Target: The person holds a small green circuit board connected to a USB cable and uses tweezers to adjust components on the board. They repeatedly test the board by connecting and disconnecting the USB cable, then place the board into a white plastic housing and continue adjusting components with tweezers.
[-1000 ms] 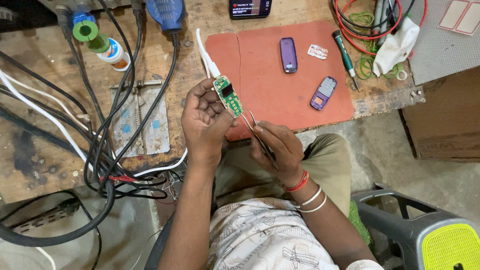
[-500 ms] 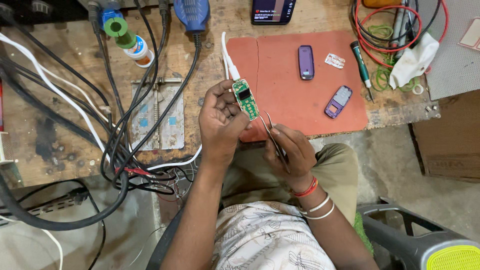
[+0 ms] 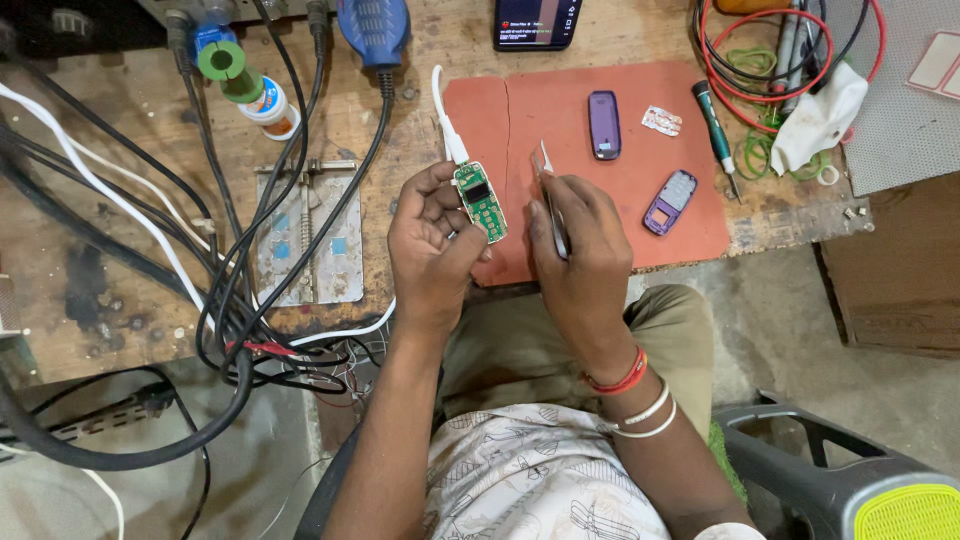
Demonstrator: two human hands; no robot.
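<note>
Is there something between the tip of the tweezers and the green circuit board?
Nothing visible: only open air above the red mat separates the tweezers in the right hand from the green circuit board in the left hand.

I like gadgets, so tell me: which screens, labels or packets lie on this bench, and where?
Phone: top edge, above the red mat; dark lit screen.
Small packet: on the red mat, right of the purple phone; white with red print.
Round tub: upper left; white, blue and orange label.
</note>
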